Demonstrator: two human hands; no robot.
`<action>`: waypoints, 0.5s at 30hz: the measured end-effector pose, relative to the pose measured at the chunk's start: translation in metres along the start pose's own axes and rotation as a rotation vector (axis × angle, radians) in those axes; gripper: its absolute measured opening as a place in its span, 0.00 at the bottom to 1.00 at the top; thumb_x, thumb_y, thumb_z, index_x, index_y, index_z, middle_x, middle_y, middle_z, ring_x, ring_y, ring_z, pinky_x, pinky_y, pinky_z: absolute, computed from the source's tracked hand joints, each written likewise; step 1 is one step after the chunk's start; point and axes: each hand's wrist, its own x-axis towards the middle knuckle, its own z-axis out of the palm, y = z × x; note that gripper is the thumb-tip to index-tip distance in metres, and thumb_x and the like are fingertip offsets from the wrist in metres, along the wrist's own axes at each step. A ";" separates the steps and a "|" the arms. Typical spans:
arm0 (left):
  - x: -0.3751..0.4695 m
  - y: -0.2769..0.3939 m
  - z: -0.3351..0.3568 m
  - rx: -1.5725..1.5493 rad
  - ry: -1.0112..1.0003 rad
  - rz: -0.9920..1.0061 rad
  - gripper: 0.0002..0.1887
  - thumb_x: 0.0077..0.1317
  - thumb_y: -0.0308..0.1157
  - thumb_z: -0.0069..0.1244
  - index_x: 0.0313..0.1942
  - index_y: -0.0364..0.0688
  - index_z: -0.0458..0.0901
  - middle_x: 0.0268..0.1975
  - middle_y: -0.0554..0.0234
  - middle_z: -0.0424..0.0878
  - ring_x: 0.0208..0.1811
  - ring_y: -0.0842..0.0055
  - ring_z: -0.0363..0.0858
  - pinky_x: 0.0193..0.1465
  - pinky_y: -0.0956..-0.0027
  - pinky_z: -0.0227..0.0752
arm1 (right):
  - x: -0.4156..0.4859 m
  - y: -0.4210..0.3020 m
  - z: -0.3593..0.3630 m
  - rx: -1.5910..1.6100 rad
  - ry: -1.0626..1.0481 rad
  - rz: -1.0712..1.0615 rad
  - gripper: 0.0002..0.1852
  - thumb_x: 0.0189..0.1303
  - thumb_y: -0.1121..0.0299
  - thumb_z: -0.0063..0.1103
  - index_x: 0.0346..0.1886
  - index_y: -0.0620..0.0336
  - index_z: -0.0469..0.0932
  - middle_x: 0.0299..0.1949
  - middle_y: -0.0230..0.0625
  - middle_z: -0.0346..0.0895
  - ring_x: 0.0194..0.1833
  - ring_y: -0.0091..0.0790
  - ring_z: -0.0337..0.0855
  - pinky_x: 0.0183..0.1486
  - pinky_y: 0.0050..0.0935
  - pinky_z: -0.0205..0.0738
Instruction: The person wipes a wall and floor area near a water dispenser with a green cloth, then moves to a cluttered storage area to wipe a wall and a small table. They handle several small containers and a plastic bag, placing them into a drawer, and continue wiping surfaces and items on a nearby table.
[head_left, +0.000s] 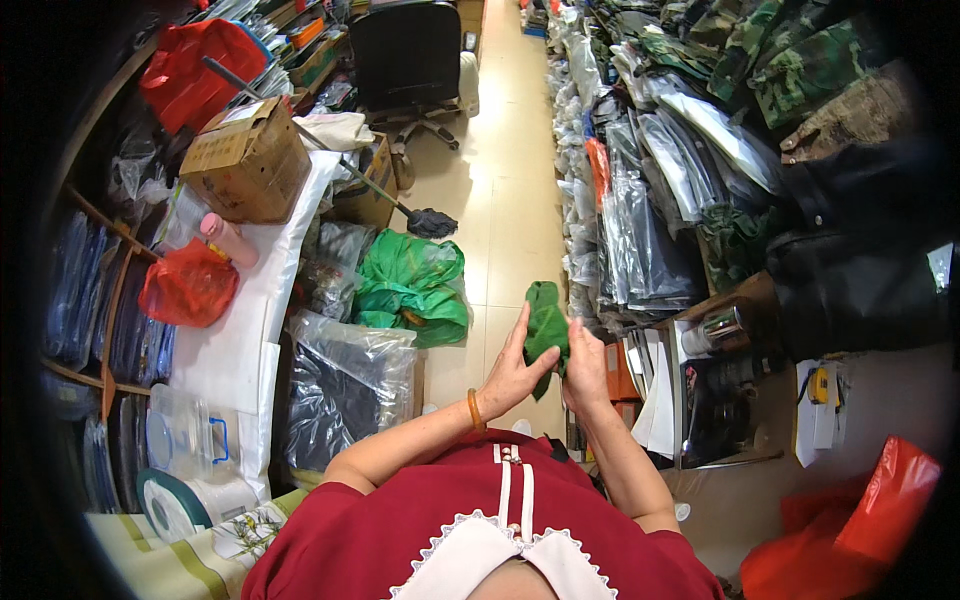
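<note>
A folded piece of dark green cloth (546, 330) is held upright between my two hands, in front of my chest and above the tiled floor. My left hand (516, 375) presses on its left side, thumb across the front and fingers along the edge. On the other side my right hand (586, 364) grips the cloth's right edge; some of its fingers are hidden. An amber-coloured bangle (476, 410) circles my left wrist. What kind of article the cloth is, I cannot tell.
Left, a white-covered counter (217, 367) bears a cardboard box (244, 161), a pink bottle (229, 238) and a red plastic bag (189, 285). A green bag (412, 289) and mop head (431, 223) lie below. Plastic-wrapped garments (645, 225) line the right; an office chair (405, 56) stands ahead.
</note>
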 end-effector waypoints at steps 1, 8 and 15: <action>0.003 -0.002 0.003 -0.025 0.021 -0.011 0.32 0.67 0.41 0.51 0.66 0.33 0.60 0.61 0.44 0.68 0.64 0.65 0.66 0.65 0.66 0.60 | -0.002 0.002 0.000 -0.019 -0.008 0.031 0.24 0.75 0.58 0.38 0.58 0.69 0.73 0.47 0.37 0.79 0.44 0.26 0.79 0.48 0.24 0.73; 0.040 -0.008 -0.039 0.095 -0.075 -0.135 0.20 0.75 0.40 0.39 0.57 0.34 0.74 0.41 0.66 0.81 0.41 0.82 0.77 0.47 0.75 0.72 | 0.004 -0.023 -0.048 -0.361 0.142 -0.178 0.24 0.74 0.55 0.39 0.43 0.66 0.81 0.32 0.33 0.80 0.32 0.22 0.78 0.34 0.24 0.76; 0.085 0.033 -0.100 -0.178 0.066 -0.073 0.19 0.76 0.42 0.36 0.57 0.40 0.75 0.42 0.67 0.78 0.42 0.81 0.75 0.48 0.74 0.71 | 0.030 -0.063 -0.115 -0.123 0.393 -0.300 0.23 0.73 0.52 0.41 0.34 0.63 0.76 0.27 0.35 0.78 0.27 0.28 0.79 0.32 0.26 0.77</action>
